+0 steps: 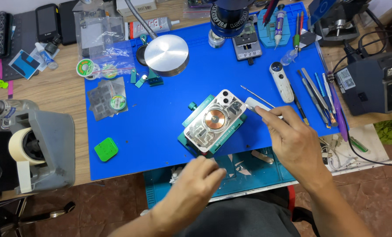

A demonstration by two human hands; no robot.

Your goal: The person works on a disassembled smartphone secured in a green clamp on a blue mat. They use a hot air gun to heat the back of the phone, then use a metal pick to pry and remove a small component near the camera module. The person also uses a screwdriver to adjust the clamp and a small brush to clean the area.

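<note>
A smartphone (215,120) lies back up with its rear glass off, so a copper coil and the camera lenses show. It sits clamped in a green holder (196,110) on the blue mat (161,105). My right hand (288,140) is just right of the phone and grips a thin metal pry tool (255,95) whose tip points up and left. My left hand (196,184) hovers below the phone's lower edge, fingers curled together, with nothing visible in it.
A round metal disc (166,55) and a microscope head (229,17) stand at the back. Tweezers and screwdrivers (316,94) lie at the right, beside a white pen-shaped tool (281,81). A green square block (106,149) sits left, a tape dispenser (33,149) further left.
</note>
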